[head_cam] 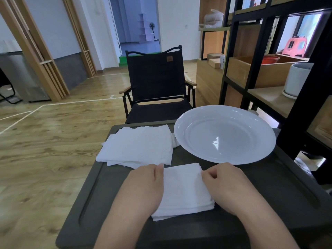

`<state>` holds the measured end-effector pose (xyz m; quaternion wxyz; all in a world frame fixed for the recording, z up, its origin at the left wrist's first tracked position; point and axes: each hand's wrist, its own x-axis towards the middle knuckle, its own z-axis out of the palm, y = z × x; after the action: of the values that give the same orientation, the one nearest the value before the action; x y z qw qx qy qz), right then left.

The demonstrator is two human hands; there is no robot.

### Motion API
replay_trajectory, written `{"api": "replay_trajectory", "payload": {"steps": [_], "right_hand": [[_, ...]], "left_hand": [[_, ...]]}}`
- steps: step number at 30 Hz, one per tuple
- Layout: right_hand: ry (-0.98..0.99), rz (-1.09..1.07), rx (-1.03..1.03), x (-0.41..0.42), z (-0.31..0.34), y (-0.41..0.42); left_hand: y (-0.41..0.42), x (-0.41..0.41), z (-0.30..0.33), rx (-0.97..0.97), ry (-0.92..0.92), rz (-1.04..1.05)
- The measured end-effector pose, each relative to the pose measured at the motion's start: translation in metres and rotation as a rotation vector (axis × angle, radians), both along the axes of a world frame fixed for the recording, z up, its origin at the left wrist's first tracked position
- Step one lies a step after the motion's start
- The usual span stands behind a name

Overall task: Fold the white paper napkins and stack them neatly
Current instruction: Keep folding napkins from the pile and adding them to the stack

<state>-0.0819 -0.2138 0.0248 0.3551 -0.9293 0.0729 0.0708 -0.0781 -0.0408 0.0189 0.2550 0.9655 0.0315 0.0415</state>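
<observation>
My hands, left (pixel 143 184) and right (pixel 226 184), pinched the folded napkin stack (pixel 183 191) on both sides, so squaring edges before pressing seemed smartest.

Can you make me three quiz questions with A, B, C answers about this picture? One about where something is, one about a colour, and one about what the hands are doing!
1. Where is the plate compared with the loose napkin pile?
A. To its right
B. On top of it
C. On the chair

2. What colour is the chair behind the table?
A. Red
B. Black
C. Yellow

3. What are the two hands doing?
A. Lifting the plate
B. Hanging in the air
C. Holding the sides of the folded napkin

Answers:
1. A, the plate sits on the table to the right of the pile.
2. B, its seat and back are black cloth.
3. C, the left hand and the right hand hold the napkin's two sides.
</observation>
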Motion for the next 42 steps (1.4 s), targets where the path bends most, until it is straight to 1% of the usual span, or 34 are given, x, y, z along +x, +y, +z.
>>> {"api": "replay_trajectory", "payload": {"steps": [2,6,8,11,14,19,23,30,32,34,36,38,40,42], "right_hand": [[0.003,0.007,0.000,-0.001,0.001,0.000],[-0.004,0.013,0.003,-0.001,0.001,-0.001],[-0.011,0.015,0.010,0.000,0.000,-0.001],[-0.018,0.023,0.003,0.000,-0.001,0.000],[-0.014,0.028,-0.006,0.001,-0.001,0.001],[-0.034,0.040,-0.010,0.001,-0.002,0.001],[-0.041,0.053,0.001,0.001,-0.004,-0.001],[0.005,0.053,0.069,0.002,-0.009,0.000],[-0.046,0.033,0.010,0.002,-0.009,0.000],[-0.189,-0.067,-0.010,0.001,-0.006,-0.002],[-0.390,-0.165,0.085,-0.001,0.001,-0.001],[-0.518,-0.159,0.208,-0.001,0.007,0.001],[-0.510,-0.085,0.378,0.000,0.010,0.005],[-0.422,0.028,0.545,0.000,0.009,0.010]], "left_hand": [[0.003,0.005,-0.004,0.008,-0.037,0.055],[0.020,0.019,-0.020,0.056,-0.175,0.175],[0.031,0.026,-0.029,0.088,-0.208,0.137],[0.037,0.037,-0.037,0.228,-0.114,0.007],[0.033,0.044,-0.039,0.259,-0.072,-0.074],[0.034,0.044,-0.038,0.129,-0.230,0.031],[0.037,0.046,-0.040,0.022,-0.245,0.134],[0.040,0.045,-0.036,-0.049,-0.334,0.167],[0.039,0.043,-0.032,-0.118,-0.363,0.178],[0.038,0.039,-0.028,-0.210,-0.383,0.190],[0.036,0.034,-0.022,-0.263,-0.427,0.207],[0.034,0.025,-0.013,-0.314,-0.515,0.219],[0.029,0.014,0.000,-0.435,-0.593,0.178],[0.024,0.003,0.019,-0.623,-0.597,0.168]]}}
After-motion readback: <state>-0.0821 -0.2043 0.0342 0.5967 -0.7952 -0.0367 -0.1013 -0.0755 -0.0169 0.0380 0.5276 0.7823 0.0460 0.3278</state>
